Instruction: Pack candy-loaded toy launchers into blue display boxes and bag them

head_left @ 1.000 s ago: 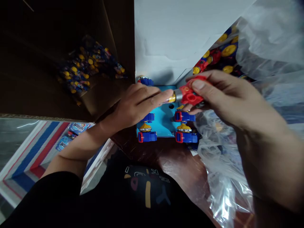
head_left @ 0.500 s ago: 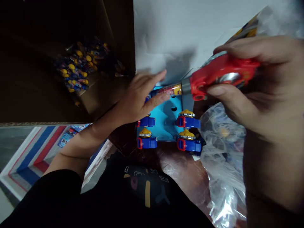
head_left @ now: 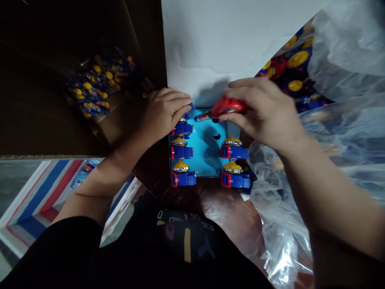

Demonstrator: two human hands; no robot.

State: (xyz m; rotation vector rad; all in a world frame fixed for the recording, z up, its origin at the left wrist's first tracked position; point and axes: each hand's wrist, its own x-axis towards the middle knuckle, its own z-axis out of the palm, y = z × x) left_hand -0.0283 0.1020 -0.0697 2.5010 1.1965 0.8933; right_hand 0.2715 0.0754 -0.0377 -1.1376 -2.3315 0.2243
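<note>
My right hand grips a red plastic toy, with a slim candy-filled tube pointing left from it over a light-blue display box. The fingers of my left hand close around a blue toy piece at the top of the box's left side, partly hidden by the hand. Below it, several blue toys with yellow tops and red clips stand in a column. Two similar blue toys stand along the right side. Dark holes show in the box's surface.
A deep brown carton at the left holds a pile of small tubes with yellow caps. Clear plastic bags lie at the right, with more toys behind. A white panel rises behind the box.
My right hand has moved left and away from the camera, carrying the red toy and tube over the box. My left hand has left the tube and shifted to the blue toys.
</note>
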